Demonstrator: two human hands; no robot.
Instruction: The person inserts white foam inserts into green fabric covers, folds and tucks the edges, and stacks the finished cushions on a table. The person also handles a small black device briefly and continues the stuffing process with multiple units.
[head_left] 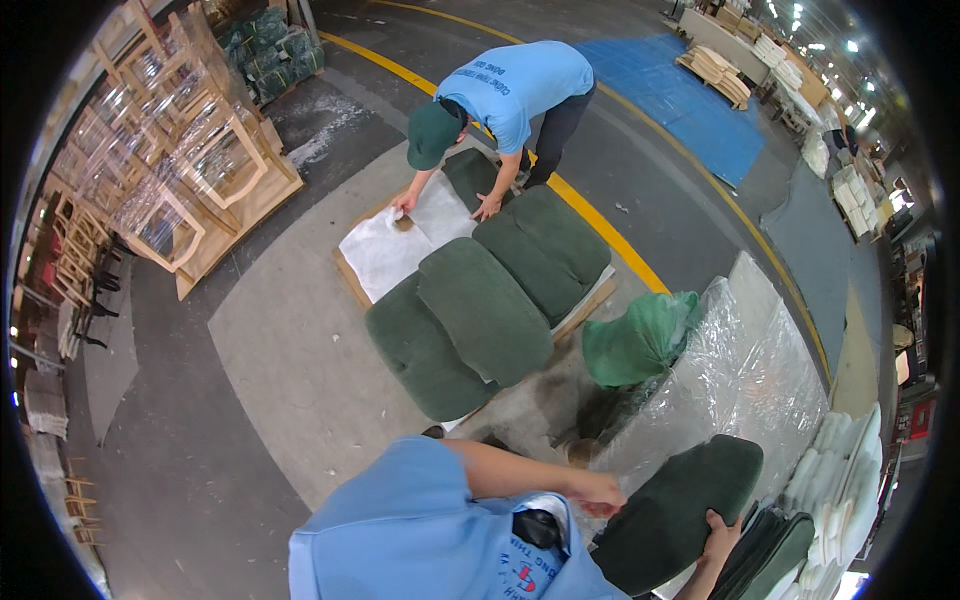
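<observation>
A dark green cushion is held tilted at my lower right. My right hand grips its right edge, thumb on the upper face. My left hand is closed beside the cushion's left edge, slightly blurred; what its fingers hold, if anything, is hidden. Several similar cushions are stacked upright near my right forearm. In front of me, more green cushions lie on a low pallet, partly over a white sheet. Across it a co-worker in a blue shirt bends down, one hand on the sheet, the other at a cushion.
A green sack and a plastic-wrapped slab stand to the right, with white padded pieces farther right. Wrapped wooden frames rise on a pallet at the far left. A yellow line crosses the floor behind the cushions.
</observation>
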